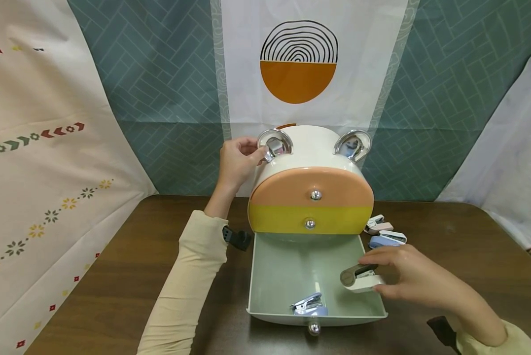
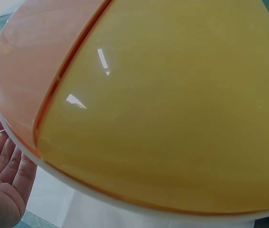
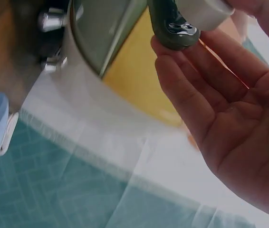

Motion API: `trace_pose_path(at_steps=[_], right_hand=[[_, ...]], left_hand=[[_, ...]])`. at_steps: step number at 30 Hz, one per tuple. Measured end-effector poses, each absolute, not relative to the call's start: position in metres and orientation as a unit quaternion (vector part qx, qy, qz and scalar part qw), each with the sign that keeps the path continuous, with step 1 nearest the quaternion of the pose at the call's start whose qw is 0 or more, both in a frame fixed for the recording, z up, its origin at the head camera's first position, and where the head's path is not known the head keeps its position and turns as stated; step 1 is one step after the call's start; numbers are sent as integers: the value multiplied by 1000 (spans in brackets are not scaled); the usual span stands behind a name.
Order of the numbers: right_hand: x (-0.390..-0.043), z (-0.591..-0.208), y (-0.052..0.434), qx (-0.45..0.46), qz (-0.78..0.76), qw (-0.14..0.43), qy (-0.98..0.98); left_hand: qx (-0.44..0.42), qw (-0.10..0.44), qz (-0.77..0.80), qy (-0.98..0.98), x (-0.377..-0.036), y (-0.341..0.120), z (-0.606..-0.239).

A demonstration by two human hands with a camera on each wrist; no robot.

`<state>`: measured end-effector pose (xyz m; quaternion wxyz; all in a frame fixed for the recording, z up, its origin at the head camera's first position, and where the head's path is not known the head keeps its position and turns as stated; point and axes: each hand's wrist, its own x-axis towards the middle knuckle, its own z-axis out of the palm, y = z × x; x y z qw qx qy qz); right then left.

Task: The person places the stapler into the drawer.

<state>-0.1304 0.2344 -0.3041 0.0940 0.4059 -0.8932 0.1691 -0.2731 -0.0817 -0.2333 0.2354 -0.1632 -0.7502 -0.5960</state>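
Note:
A small desktop drawer box (image 1: 311, 185) has a white top, orange and yellow drawer fronts and two silver ears. Its pale green bottom drawer (image 1: 287, 266) is pulled out. At the box's left ear (image 1: 275, 143), my left hand (image 1: 238, 160) pinches the rim between thumb and fingers. My right hand (image 1: 418, 276) holds a dark green and white stapler (image 1: 360, 278) by its end, over the drawer's right side. Inside the drawer, near its front wall, lies a light blue stapler (image 1: 310, 304). The right wrist view shows the green stapler's rounded end (image 3: 175, 35) against the fingers.
To the right of the box, a pink and white stapler (image 1: 377, 225) and a blue and white stapler (image 1: 387, 239) lie on the brown table (image 1: 447, 227). A silver knob (image 1: 314, 329) sticks out from the drawer's front. Patterned cloth (image 1: 167, 98) hangs behind the table.

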Motion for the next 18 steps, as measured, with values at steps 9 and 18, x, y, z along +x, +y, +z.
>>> trace_pose_path(at_steps=[9,18], right_hand=[[-134,-312,195,415,157,-28,-896],[-135,-324,179,419,159,-49,-893]], left_hand=[[-163,234,-597,-749,-273,-82,-233],[-165,235,-598,-748,-273,-81,-234]])
